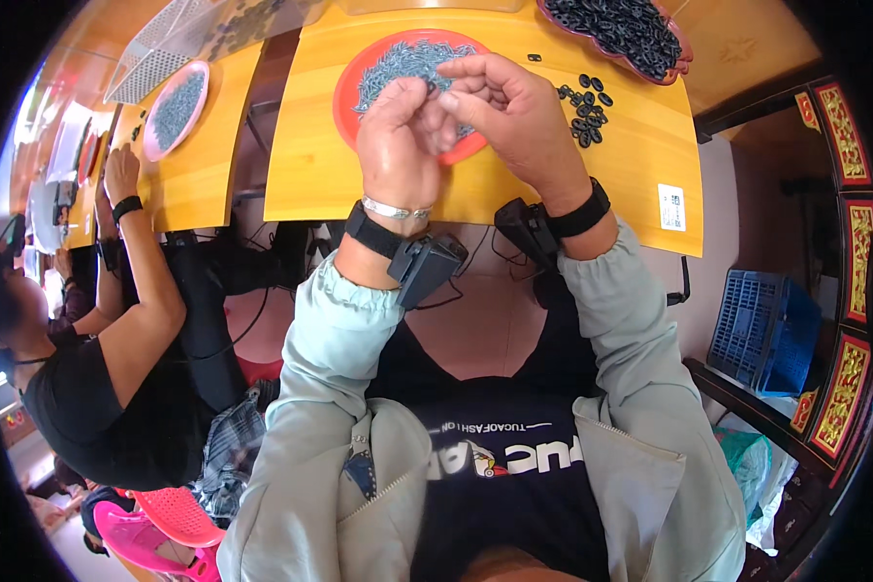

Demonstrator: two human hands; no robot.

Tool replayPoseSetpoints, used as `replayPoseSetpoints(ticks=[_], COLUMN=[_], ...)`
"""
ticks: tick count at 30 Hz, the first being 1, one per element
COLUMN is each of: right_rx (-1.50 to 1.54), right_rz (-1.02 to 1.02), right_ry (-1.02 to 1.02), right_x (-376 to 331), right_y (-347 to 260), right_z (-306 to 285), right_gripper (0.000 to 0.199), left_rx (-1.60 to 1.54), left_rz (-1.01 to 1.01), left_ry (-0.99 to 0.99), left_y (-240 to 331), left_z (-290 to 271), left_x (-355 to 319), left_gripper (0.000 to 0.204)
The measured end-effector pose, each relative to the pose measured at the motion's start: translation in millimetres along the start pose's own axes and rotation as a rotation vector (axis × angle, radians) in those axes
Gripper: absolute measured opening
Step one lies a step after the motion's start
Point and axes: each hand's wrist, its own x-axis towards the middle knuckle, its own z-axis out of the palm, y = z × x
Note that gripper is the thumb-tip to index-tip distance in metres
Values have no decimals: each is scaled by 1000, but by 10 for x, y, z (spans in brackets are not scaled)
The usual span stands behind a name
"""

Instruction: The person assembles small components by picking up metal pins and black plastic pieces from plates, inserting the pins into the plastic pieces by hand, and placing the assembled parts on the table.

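Observation:
Both hands are raised over a red plate (344, 107) heaped with small grey screws (412, 63). My left hand (400, 141) is closed, its thumb and fingers pressed together; a small dark bit shows at the fingertips, too small to name. Close beside it on the right, my right hand (519, 116) has its thumb and forefinger brought together in a pinch, and what they hold cannot be made out. To the right of that hand lies a loose group of small black oval parts (584, 112) on the yellow table (630, 165).
A pink scalloped dish (684, 58) full of black oval parts stands at the far right. Left, a co-worker's hand (121, 175) is at another table with a pink plate (204, 97) of screws. A blue crate (747, 325) sits on the right, below table height.

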Motion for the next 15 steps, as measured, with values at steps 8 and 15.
replayPoseSetpoints(ticks=[8, 15], right_rx=[-74, -124], right_rz=[-8, -27], right_ry=[25, 29], right_x=[2, 9], right_y=[6, 17], right_z=[-24, -40], right_gripper=[24, 22], left_rx=[-187, -198], left_rz=[-206, -203], left_ry=[-74, -103], left_y=[-2, -24], left_z=[-45, -54], left_x=[47, 62], left_gripper=[18, 16])
